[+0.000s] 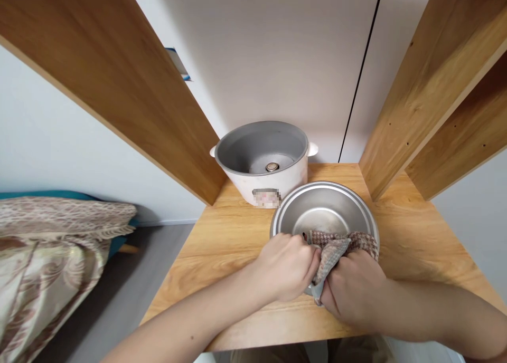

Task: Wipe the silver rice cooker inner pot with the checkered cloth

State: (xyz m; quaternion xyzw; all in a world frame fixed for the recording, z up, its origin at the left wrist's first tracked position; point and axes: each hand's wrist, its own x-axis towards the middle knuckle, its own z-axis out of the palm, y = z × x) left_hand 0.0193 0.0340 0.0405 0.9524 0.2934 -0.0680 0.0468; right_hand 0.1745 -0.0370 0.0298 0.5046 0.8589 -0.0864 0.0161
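A shiny metal bowl-shaped inner pot (pixel 322 207) rests on the wooden shelf (pixel 222 231) right in front of me. My left hand (pixel 285 265) grips its near rim. My right hand (pixel 354 289) is closed on a brown checked cloth (pixel 336 247), which drapes over the pot's near edge and into it. Behind the pot stands a white rice cooker body (pixel 263 160), lid off, its grey inside and centre heating button showing.
Wooden side panels (pixel 130 88) (pixel 431 78) rise on both sides of the shelf, with a white wall behind. To the left, lower down, a patterned beige blanket (pixel 51 257) lies on a bed beside grey floor.
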